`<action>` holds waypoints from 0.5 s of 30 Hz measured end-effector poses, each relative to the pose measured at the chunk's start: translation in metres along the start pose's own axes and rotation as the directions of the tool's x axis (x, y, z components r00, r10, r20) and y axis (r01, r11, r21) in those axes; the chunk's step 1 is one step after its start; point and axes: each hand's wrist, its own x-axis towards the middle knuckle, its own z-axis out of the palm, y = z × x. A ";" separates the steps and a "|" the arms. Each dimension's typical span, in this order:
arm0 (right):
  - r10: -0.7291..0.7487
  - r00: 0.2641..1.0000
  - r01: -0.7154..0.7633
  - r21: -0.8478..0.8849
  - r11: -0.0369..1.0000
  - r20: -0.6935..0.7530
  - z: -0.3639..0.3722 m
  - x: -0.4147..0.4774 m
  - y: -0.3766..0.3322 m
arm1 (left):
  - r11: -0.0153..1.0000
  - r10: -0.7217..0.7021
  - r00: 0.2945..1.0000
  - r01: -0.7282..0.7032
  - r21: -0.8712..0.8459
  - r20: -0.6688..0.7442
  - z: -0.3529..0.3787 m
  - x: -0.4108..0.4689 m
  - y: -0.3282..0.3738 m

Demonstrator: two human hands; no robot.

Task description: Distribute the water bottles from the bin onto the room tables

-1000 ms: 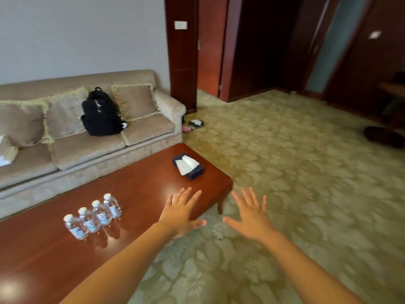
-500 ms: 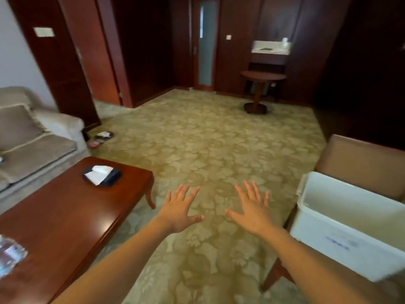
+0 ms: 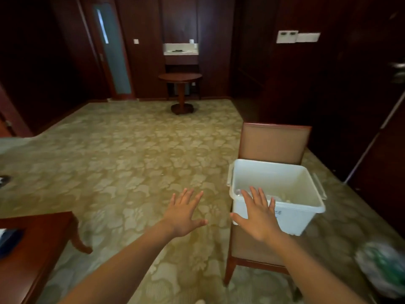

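A white plastic bin (image 3: 304, 213) stands on the seat of a tan chair (image 3: 274, 143) at the right. Inside it, near the front wall, something pale and clear shows dimly; I cannot tell whether it is bottles. My right hand (image 3: 259, 217) is stretched out with straight spread fingers in front of the bin's near left corner, holding nothing. My left hand (image 3: 185, 215) is spread flat over the carpet to the left of the bin, also empty. A small round wooden table (image 3: 180, 77) stands at the far wall.
The corner of the low red-brown coffee table (image 3: 37, 240) with a dark tissue box (image 3: 7, 240) is at the lower left. Patterned carpet (image 3: 131, 161) fills the middle. A white and green bag (image 3: 383, 266) lies at the lower right. Dark wood walls and a door stand behind.
My view has swung right: the sofa and the row of bottles on the coffee table have left the frame, and the bin on the chair has come in front of my right hand.
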 end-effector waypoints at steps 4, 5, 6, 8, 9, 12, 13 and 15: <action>0.106 0.994 -0.106 0.004 0.994 -0.012 -0.011 0.037 0.034 | 0.995 0.105 0.994 -0.105 -0.005 0.016 -0.004 0.074 0.019; 0.131 0.991 -0.130 0.006 0.991 -0.018 -0.014 0.048 0.042 | 0.992 0.128 0.992 -0.128 -0.007 0.021 -0.006 0.092 0.023; 0.154 0.988 -0.154 0.009 0.988 -0.019 -0.016 0.058 0.049 | 0.989 0.148 0.989 -0.148 -0.011 0.027 -0.008 0.109 0.026; 0.193 0.981 -0.193 0.006 0.981 -0.019 -0.022 0.079 0.062 | 0.983 0.185 0.982 -0.184 -0.021 0.037 -0.012 0.142 0.031; 0.208 0.978 -0.208 0.004 0.978 -0.017 -0.024 0.090 0.068 | 0.979 0.205 0.978 -0.204 -0.026 0.046 -0.013 0.158 0.034; 0.247 0.969 -0.246 0.021 0.969 -0.021 -0.027 0.121 0.085 | 0.964 0.266 0.960 -0.265 -0.023 0.089 -0.014 0.206 0.038; 0.262 0.965 -0.261 0.026 0.965 -0.026 -0.027 0.131 0.091 | 0.960 0.281 0.954 -0.280 -0.021 0.101 -0.013 0.222 0.039; 0.291 0.957 -0.290 0.033 0.956 -0.021 -0.023 0.148 0.103 | 0.953 0.303 0.945 -0.303 -0.021 0.120 -0.007 0.253 0.041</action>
